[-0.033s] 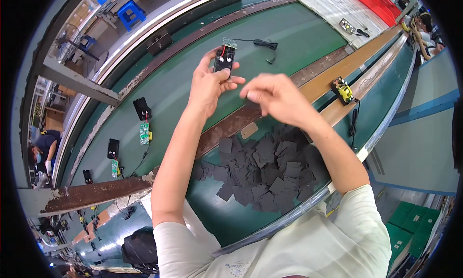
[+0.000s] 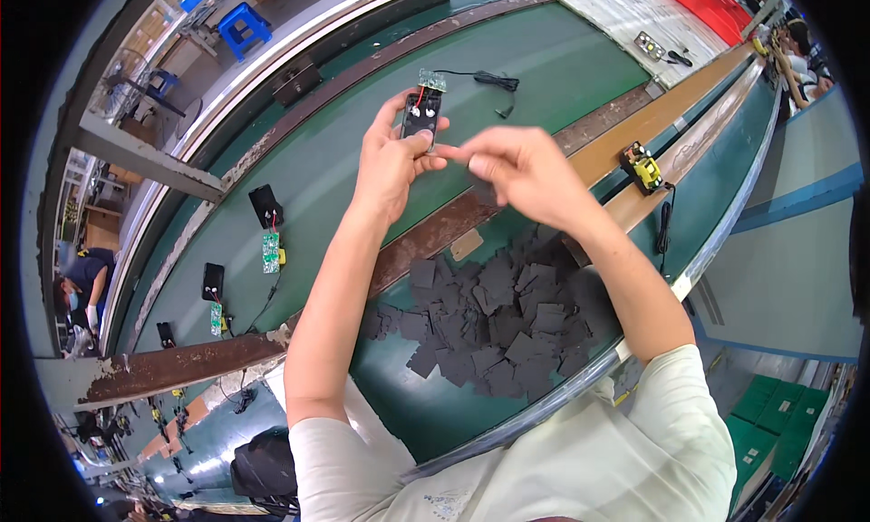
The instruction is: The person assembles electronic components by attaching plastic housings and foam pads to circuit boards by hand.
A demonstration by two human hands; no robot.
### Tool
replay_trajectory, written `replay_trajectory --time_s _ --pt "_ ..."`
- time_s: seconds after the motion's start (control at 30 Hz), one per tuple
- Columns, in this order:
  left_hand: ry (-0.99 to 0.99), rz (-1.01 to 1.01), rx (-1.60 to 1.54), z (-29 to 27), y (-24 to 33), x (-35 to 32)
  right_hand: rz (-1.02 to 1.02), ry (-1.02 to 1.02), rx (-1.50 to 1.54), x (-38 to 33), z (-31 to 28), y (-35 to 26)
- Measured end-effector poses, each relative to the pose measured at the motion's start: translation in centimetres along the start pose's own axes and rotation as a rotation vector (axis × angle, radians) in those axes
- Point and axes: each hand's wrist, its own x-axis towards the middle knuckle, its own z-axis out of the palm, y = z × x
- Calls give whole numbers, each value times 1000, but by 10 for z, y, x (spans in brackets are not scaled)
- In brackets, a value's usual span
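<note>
My left hand point(image 2: 388, 155) is closed round a black plastic case half point(image 2: 420, 114), thumb on its lower end. White blobs show inside the case. Red wires join it to a green circuit board point(image 2: 432, 80) at its far end, and a black cable point(image 2: 497, 80) runs right from there. My right hand point(image 2: 512, 164) is pinched, its fingertips close by or against the left fingertips. A dark patch shows under the right fingers; whether it is a held piece I cannot make out. Below the hands lies a heap of thin black sheets point(image 2: 498, 318).
More open black cases point(image 2: 265, 205) with wired green boards point(image 2: 271, 252) lie on the green belt point(image 2: 335, 150) at left. A yellow-and-black assembly point(image 2: 642, 170) sits on the right-hand ledge. Brown rails point(image 2: 390, 264) border the belt. A person point(image 2: 86, 282) bends at far left.
My right hand has shifted slightly, its fingertips now meeting or overlapping the left hand's fingertips. The left hand and the case have stayed nearly still.
</note>
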Motion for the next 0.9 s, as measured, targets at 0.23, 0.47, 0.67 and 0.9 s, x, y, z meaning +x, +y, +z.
replay_trajectory --time_s 0.23,0.47,0.67,0.9 --pt "-124 -12 97 34 5 -19 -17 333 93 12 -18 8" --pt "-193 41 195 42 3 -32 -450 577 -411 13 -18 3" --pt "-266 46 201 46 19 -39 -446 354 -52 27 -48 15" --pt "80 754 760 36 6 -21 197 28 216 8 -35 -11"
